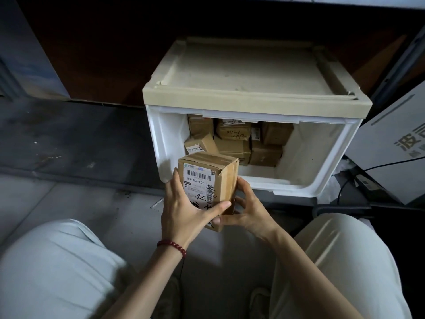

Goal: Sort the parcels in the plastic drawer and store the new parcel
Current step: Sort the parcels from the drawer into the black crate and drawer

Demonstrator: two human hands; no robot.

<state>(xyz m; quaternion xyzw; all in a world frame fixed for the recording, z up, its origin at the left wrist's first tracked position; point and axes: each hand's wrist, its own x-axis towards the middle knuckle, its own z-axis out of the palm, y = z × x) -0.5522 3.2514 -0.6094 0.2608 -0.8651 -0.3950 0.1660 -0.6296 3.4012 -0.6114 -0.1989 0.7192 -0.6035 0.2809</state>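
My left hand (184, 214) and right hand (249, 211) both grip a taped, boxy cardboard parcel (207, 178); just beyond them a smooth white plastic drawer (322, 155) holds stacked brown parcels (234, 145).

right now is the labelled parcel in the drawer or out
Out: the left hand and right hand hold the labelled parcel in front of the open plastic drawer.

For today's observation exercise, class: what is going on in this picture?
A person holds a cardboard parcel in both hands: the left hand curls over its labelled face, the right hand grips its side. It is just outside the open plastic drawer, not yet stored. Other parcels are piled at the drawer's back.
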